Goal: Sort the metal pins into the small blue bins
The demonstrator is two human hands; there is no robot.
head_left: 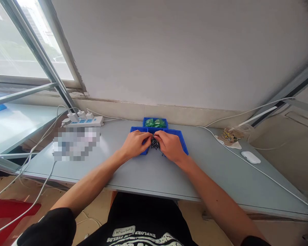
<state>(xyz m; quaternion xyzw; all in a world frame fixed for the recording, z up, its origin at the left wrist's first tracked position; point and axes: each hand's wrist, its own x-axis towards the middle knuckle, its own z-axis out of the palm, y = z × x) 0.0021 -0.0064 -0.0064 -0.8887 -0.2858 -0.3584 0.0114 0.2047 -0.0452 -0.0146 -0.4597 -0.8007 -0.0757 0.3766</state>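
My left hand (135,142) and my right hand (170,145) meet at the fingertips over the middle of the table. Both are closed in a pinch around a small shiny metal piece (153,136), too small to name for certain. Just below the fingers lies a pile of short dark metal pieces that look like screws (155,144). One blue bin (133,129) stands by my left hand, mostly covered by it. Another blue bin (182,141) sits behind my right hand, its inside largely hidden. At the back, a third blue bin (144,123) contains green packets (157,122).
On the left, a white power strip (92,121) carries several plugs, with cables running off the table (143,176). A blurred patch (75,144) is in front of it. To the right are a crumpled bag (231,136), a white case (251,157) and a long white cable (267,174).
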